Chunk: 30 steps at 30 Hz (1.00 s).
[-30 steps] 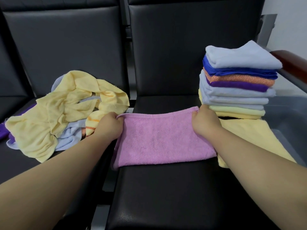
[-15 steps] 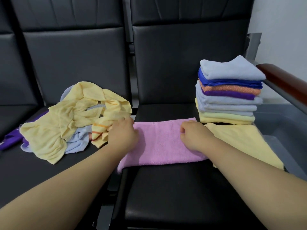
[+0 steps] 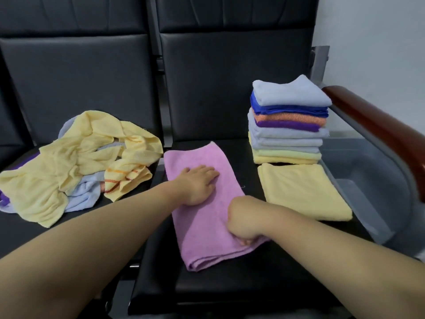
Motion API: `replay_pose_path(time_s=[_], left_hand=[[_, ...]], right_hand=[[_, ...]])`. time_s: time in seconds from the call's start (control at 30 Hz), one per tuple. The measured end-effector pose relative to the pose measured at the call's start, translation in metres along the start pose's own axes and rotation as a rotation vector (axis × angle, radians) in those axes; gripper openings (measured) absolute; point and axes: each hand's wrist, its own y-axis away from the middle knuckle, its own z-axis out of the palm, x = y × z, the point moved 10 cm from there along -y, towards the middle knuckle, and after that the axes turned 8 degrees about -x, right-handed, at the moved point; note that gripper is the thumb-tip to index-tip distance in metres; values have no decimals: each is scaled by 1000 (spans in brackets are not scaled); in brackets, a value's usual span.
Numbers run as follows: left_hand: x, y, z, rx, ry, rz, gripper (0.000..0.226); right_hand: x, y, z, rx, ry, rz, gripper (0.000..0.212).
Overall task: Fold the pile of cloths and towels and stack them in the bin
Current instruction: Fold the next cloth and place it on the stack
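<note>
Left fingers (image 3: 207,172) are straight and close together, flat on the pink towel (image 3: 202,238), so the left hand (image 3: 199,184) is just pressing it down. The right hand (image 3: 243,222) is curled, pinching the towel's near right edge. The towel's folded and lying on the black seat (image 3: 230,286). A folded yellow towel (image 3: 303,192) and a tall stack of folded towels (image 3: 287,125) sit between it and the grey bin (image 3: 358,171) by the armrest (image 3: 379,134). There's a messy pile of cloths (image 3: 80,162) on the left.

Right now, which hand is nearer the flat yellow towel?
Right. The right hand lies just left of the flat yellow towel; the left hand presses the pink towel farther left.
</note>
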Motion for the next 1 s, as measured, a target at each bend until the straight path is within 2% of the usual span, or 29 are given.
replay_pose_path(time_s=[0.07,0.17,0.27,0.4,0.5,0.57,0.63,0.7,0.77,0.83,0.93,1.0], left_hand=[[14,0,1,-13,-12,43,54],[10,17,-1,34,68,-22,53],[-4,53,8,38,91,-189,61],[-20,114,27,39,214,-338,67],[-8,141,36,47,503,-230,65],[9,152,40,31,789,-113,52],[27,162,50,-65,1060,-27,41],[41,171,57,-192,1192,37,41],[44,174,51,-205,1221,100,46],[37,174,39,-123,1177,104,44],[23,174,19,73,1010,17,24],[21,175,10,128,915,-24,13]], right_hand=[[3,8,4,43,-154,-22,26],[18,22,2,157,-396,-4,23],[16,35,2,214,-408,-50,27],[16,42,4,291,-390,-60,14],[15,45,6,362,-373,-67,12],[16,48,8,389,-372,-76,11],[16,48,13,370,-370,-96,10],[17,48,19,310,-415,-125,16],[19,46,25,238,-477,-157,26],[18,48,28,210,-484,-175,34],[16,51,28,251,-457,-156,37],[15,52,25,326,-439,-124,28]])
